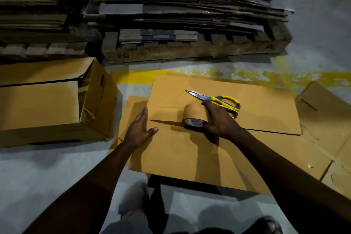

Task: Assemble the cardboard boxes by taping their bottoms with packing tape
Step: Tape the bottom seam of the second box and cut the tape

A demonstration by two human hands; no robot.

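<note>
Right hand point(218, 119) grips the brown packing-tape roll point(193, 118) at the seam of the stiff, light tan cardboard box point(190, 154); left hand point(139, 129), fingers straight, presses its flap edge.

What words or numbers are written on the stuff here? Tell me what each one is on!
Nothing here can be read for certain.
Tape roll, gripped by the right hand: reddish print on the core's side, too blurred to read.
Cardboard box on the left: a dark printed mark on its end panel, too small to read.
Stack of flattened cartons at the back: pale labels, too dim and far to read.
</note>
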